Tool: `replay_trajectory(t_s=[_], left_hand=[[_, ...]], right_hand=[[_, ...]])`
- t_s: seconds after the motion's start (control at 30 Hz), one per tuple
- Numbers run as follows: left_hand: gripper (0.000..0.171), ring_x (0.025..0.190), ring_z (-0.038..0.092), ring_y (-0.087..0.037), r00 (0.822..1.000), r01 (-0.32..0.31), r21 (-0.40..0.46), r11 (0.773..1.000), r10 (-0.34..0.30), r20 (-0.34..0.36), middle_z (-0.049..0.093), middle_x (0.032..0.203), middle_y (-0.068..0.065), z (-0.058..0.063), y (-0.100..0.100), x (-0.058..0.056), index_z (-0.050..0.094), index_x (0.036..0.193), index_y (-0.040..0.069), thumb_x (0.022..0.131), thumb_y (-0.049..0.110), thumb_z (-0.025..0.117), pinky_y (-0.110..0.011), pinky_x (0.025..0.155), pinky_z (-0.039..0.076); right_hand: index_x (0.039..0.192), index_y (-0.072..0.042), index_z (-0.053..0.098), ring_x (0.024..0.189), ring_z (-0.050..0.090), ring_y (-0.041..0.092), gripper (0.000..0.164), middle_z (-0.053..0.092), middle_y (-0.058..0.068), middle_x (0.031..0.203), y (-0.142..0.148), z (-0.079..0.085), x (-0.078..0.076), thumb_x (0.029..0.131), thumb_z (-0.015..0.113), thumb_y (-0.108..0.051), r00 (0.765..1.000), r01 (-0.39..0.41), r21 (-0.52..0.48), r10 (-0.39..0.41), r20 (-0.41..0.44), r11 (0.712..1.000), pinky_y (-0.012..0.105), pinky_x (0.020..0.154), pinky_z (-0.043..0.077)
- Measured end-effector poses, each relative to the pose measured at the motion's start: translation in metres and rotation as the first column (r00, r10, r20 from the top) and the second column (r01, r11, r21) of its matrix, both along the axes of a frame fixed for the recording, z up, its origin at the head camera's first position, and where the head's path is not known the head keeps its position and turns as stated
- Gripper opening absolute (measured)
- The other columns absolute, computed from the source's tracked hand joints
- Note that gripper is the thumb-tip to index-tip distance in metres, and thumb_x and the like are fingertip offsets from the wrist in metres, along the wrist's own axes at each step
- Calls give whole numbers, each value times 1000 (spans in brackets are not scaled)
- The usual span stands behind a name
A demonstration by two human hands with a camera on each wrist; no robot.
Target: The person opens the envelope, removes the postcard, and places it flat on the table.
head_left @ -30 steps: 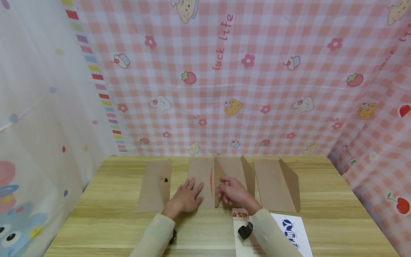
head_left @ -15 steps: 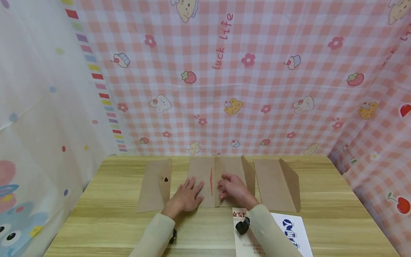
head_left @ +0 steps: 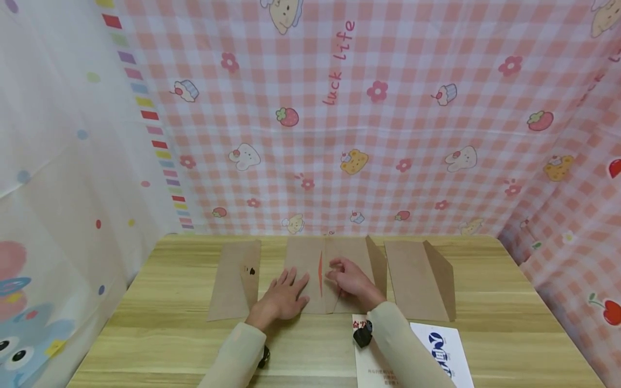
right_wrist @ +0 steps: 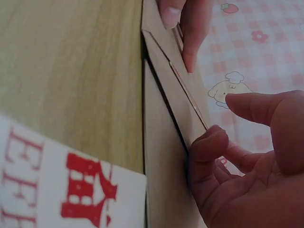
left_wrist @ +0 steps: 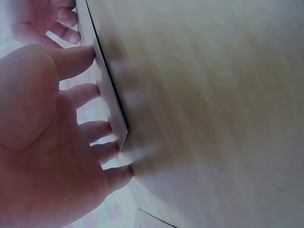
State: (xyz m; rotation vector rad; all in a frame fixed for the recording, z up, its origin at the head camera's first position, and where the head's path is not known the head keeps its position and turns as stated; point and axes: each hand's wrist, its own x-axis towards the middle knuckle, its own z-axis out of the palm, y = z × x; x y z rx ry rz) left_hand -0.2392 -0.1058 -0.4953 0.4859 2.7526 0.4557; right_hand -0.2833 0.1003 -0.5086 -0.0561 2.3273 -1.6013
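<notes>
In the head view, my left hand [head_left: 281, 299] lies with spread fingers on a brown kraft envelope [head_left: 302, 253]. A red slip [head_left: 320, 277] shows in its mouth. The fingers of my right hand [head_left: 353, 281] bend loosely over the envelope's flap [head_left: 332, 303], which is folded out to the right. In the right wrist view, the fingertips touch near the flap's edge [right_wrist: 180, 80] and one digit stands apart from the others. The left wrist view has the left hand [left_wrist: 42, 123] with its fingertips along the envelope's edge [left_wrist: 107, 90].
Another kraft envelope [head_left: 351, 248] lies partly under the right hand. More envelopes lie at the left [head_left: 230, 285] and the right [head_left: 417, 280], the right one with its flap up. A printed beige card [head_left: 371, 358] and a white card [head_left: 453, 350] lie near the right forearm.
The flap of the envelope with the red slip has gone from standing up to lying folded to the right. My right hand has shifted slightly; the left stays in place.
</notes>
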Motion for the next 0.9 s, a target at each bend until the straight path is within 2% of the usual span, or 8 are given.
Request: replay_trajectory(t_s=[0.1, 0.23, 0.47, 0.67, 0.9], left_hand=[[58, 151, 12, -41, 1000, -3, 4, 1000, 3, 2, 17, 163, -22, 0, 0, 0, 34, 155, 13, 104, 35, 47, -59, 119, 16], [57, 151, 11, -41, 1000, -23, 14, 1000, 23, 4, 15, 163, -24, 0, 2, 0, 35, 155, 12, 104, 34, 48, -58, 119, 15], [63, 148, 11, -49, 989, -138, 49, 989, 140, -41, 14, 157, -36, 1, 20, 7, 39, 151, 5, 99, 37, 55, -57, 119, 18], [82, 145, 12, -55, 971, -229, 27, 973, 231, -63, 13, 155, -41, -1, 37, 8, 28, 156, 4, 95, 50, 58, -56, 118, 22], [89, 145, 11, -55, 965, -253, -5, 967, 253, -63, 11, 155, -41, -5, 43, 7, 21, 158, 5, 93, 52, 59, -57, 117, 23]], right_hand=[[127, -5, 53, 48, 45, 14, 37, 50, 3, 72, 0, -2, -1, 95, 64, -19, 1000, 2, 8, -2, -5, 1000, 27, 48, 41], [126, -5, 52, 48, 44, 14, 36, 48, 2, 73, -1, -3, -1, 95, 65, -19, 1000, 7, 4, -7, -15, 1000, 27, 48, 40], [127, -6, 51, 49, 43, 15, 37, 47, 3, 74, -1, -6, -1, 95, 63, -18, 999, 12, 20, -11, -33, 1000, 27, 48, 39], [134, -4, 50, 51, 45, 15, 41, 48, 5, 79, -3, -7, -1, 95, 61, -14, 995, -14, 87, 23, -101, 996, 26, 48, 40], [140, -5, 47, 52, 48, 15, 47, 50, 6, 82, -4, -7, 0, 96, 61, -12, 993, -25, 118, 38, -115, 993, 26, 47, 41]])
